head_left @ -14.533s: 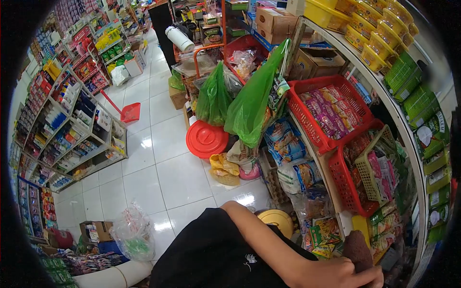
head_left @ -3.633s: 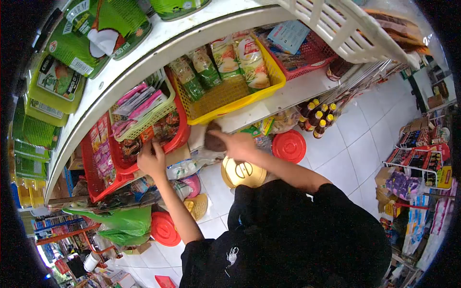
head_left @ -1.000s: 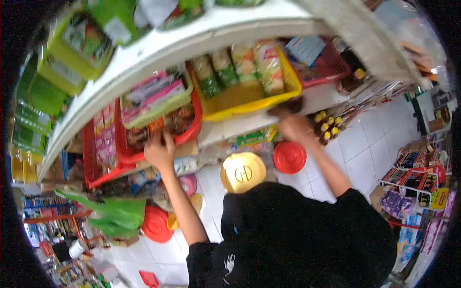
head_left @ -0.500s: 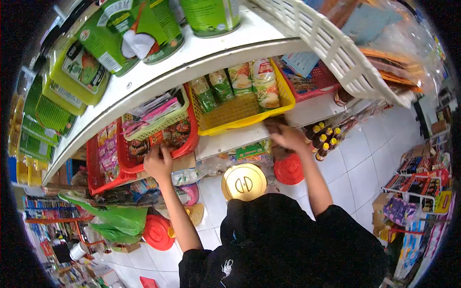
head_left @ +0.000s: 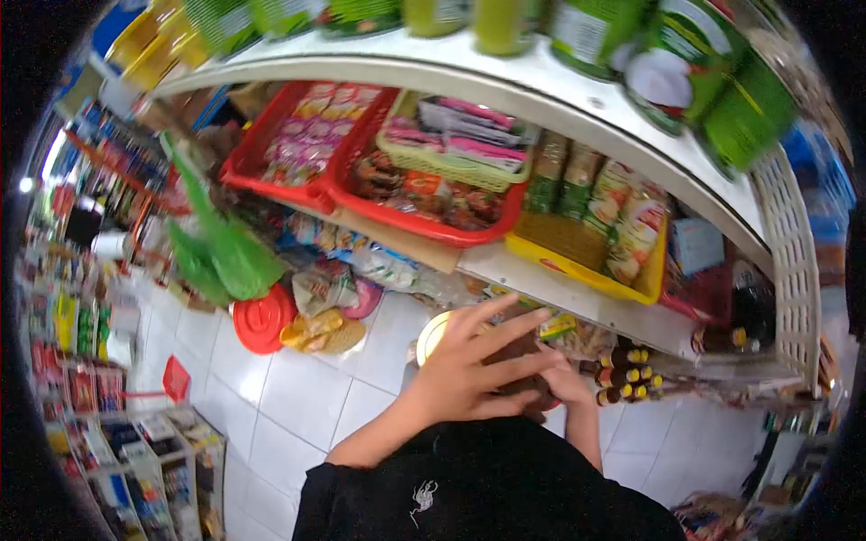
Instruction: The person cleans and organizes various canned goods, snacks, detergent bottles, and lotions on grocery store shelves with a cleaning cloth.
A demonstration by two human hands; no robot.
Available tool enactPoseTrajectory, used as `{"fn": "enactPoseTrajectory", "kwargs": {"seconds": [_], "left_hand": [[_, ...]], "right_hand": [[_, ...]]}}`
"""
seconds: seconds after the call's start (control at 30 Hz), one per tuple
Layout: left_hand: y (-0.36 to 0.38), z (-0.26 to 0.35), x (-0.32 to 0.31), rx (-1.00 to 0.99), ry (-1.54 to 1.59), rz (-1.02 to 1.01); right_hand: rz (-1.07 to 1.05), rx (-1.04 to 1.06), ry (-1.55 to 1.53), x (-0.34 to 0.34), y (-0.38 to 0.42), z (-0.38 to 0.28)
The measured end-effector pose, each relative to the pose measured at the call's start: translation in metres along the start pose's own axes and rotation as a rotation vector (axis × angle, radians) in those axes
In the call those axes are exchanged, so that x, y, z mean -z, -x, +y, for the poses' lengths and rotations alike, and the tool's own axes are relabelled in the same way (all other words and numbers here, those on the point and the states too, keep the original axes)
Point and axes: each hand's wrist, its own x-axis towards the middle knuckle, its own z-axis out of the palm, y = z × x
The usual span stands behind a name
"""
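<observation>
Two hands: meeting low in the head view, in front of the shelves.
Left hand (head_left: 469, 374): fingers spread wide, laid flat over a brown lump (head_left: 516, 356).
Right hand (head_left: 566, 386): beneath the lump, mostly hidden; grip cannot be told.
Lump: between both hands, above the gold lid (head_left: 431, 332).
Behind: bottles (head_left: 622, 374), yellow basket (head_left: 586, 261), red basket (head_left: 424, 194).

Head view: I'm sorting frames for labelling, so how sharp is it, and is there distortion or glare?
Head view: strong fisheye bends the white curved shelf edge and leaves black corners; motion blur softens the green cans on top and the left hand over a dark brown object; the right hand is mostly hidden; ceiling lights glare off the white floor tiles.
</observation>
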Motion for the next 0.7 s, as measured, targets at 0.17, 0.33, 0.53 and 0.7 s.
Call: {"fn": "enactPoseTrajectory", "kwargs": {"seconds": [0.17,0.33,0.53,0.7], "left_hand": [[0.026,-0.005,0.016,0.262,-0.189,-0.212],[0.07,-0.039,0.045,0.109,-0.43,0.182],[0.108,-0.121,0.116,0.164,0.202,0.582],[0.07,-0.174,0.185,0.218,-0.601,0.795]], "right_hand": [[-0.306,-0.025,-0.571,-0.061,-0.054,-0.044],[-0.729,0.1,0.106,-0.078,-0.109,-0.047],[-0.611,0.659,0.681,-0.128,-0.143,-0.15],[0.313,0.664,0.603,-0.123,-0.2,-0.126]]}}
